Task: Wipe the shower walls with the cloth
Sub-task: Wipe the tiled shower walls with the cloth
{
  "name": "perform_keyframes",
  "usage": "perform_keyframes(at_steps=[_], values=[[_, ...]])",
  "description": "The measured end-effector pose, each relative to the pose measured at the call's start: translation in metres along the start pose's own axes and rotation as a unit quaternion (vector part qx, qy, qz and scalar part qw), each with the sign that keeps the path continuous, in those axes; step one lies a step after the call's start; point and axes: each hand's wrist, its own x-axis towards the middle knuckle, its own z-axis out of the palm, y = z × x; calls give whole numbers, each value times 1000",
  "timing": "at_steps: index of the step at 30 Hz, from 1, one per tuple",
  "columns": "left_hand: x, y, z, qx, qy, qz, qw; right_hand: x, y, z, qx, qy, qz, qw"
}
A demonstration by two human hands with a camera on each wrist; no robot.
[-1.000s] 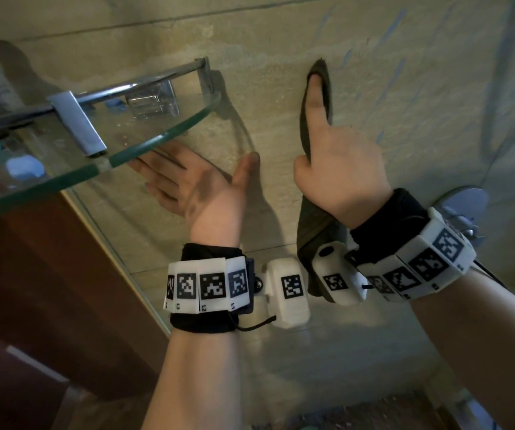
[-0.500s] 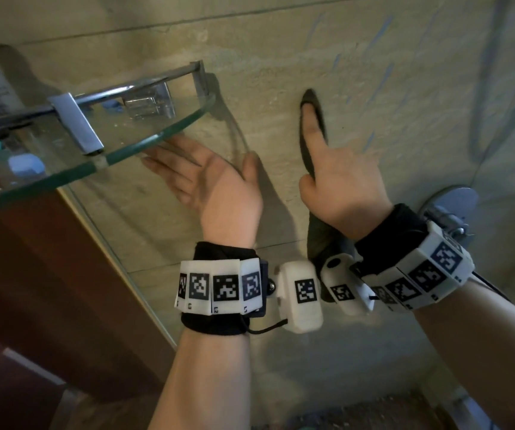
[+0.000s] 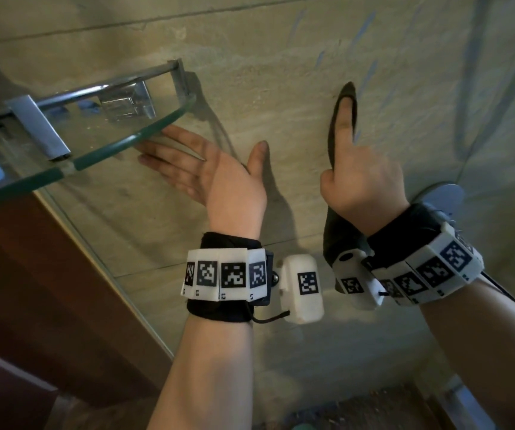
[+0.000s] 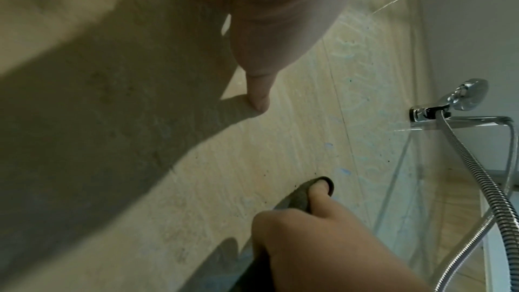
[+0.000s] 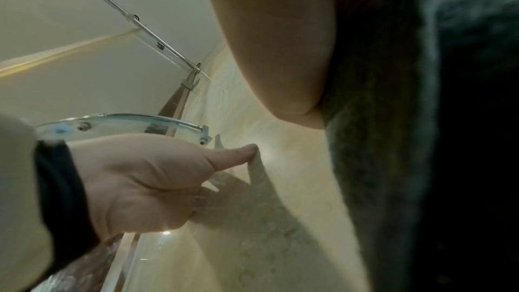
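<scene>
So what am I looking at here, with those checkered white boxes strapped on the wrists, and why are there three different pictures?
No machine here: a person is cleaning a shower, and the boxes are small cameras and tracking markers worn on the wrists. The big picture comes from a camera on the person's head, looking down at both hands. The other two come from the wrist cameras, each looking along its own hand, so things look stretched and very close.

The right hand holds a dark cloth against the beige tiled wall, one finger stretched out along it. The left hand is open and holds nothing; its fingers reach under a glass corner shelf, and its thumb tip touches the wall. At the right you can see a metal shower hose and its chrome fitting.
</scene>
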Motion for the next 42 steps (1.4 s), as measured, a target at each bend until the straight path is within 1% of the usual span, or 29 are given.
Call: perform_keyframes(at_steps=[6, 8, 11, 13, 16, 20, 22, 25, 27, 29, 32, 33, 35, 36, 39, 42], values=[[1, -1, 2, 8, 2, -5, 1000, 0, -9, 2, 8, -6, -59, 998], [2, -1, 2, 8, -1, -6, 1000, 0, -7, 2, -4, 9, -56, 998], [3, -1, 2, 12, -4, -7, 1000, 2, -2, 1, -9, 14, -13, 1000], [1, -1, 1, 10, -6, -4, 1000, 4, 0, 1, -1, 16, 2, 1000], [0, -1, 1, 6, -7, -4, 1000, 4, -2, 0, 10, 16, -11, 1000], [2, 0, 1, -1, -7, -7, 1000, -1, -9, 3, 11, -5, -62, 998], [2, -1, 2, -1, -6, -5, 1000, -2, -7, 6, 12, -2, -62, 998], [1, -3, 2, -9, -5, 1, 1000, -3, -2, 10, 27, 16, -31, 999], [0, -4, 3, -9, 0, 5, 1000, -5, -3, 16, 44, 12, -21, 999], [1, -5, 4, -7, 5, 7, 1000, -6, -5, 23, 50, -2, -32, 998], [1, -5, 5, -4, 7, 6, 1000, -9, -5, 27, 40, -18, -66, 997], [1, -6, 5, -3, 7, 4, 1000, -10, -4, 29, 35, -10, -72, 997], [1, -7, 6, -3, 10, 9, 1000, -11, -1, 32, 38, 35, -76, 996], [2, -8, 6, -4, 14, 14, 1000, -11, 1, 33, 36, 44, -69, 996], [2, -11, 6, -8, 20, 23, 999, -11, 5, 40, 6, 2, -18, 1000], [2, -11, 7, -9, 14, 20, 1000, -14, 6, 46, 21, 2, 11, 1000]])
